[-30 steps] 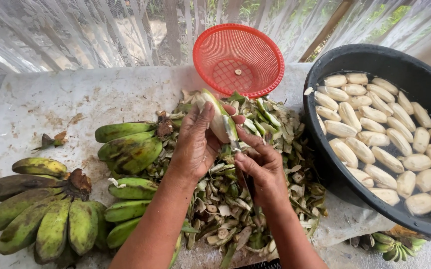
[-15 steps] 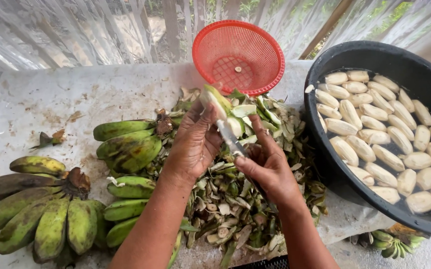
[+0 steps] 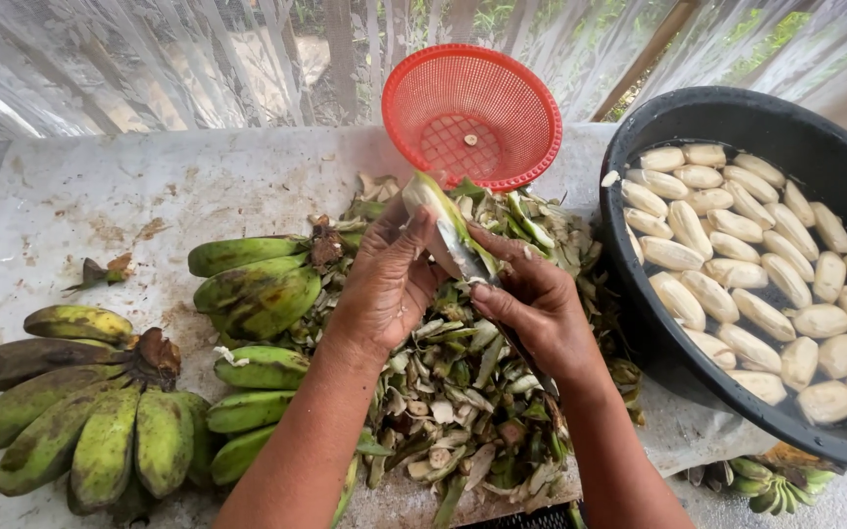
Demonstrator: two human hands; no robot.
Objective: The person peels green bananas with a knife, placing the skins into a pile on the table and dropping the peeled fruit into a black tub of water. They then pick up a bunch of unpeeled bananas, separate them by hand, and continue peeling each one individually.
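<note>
My left hand (image 3: 384, 284) grips a half-peeled green banana (image 3: 433, 201), its pale flesh showing at the top. My right hand (image 3: 531, 304) holds a knife (image 3: 462, 257) whose blade lies against the banana's side. Both hands work above a heap of green peels (image 3: 453, 392). Just behind them a red plastic colander (image 3: 472, 113) leans on the heap. A black tub (image 3: 668, 353) at the right holds water and several peeled bananas (image 3: 747, 264).
Unpeeled green bananas lie left of the hands: a loose group (image 3: 257, 284) and a bunch (image 3: 71, 411) near the table's front left. The stained white tabletop (image 3: 149, 196) ends at translucent plastic sheeting behind. More green scraps (image 3: 776, 480) lie under the tub.
The knife blade has slid along the banana, and a strip of peel has come away. Both hands shifted slightly up and right.
</note>
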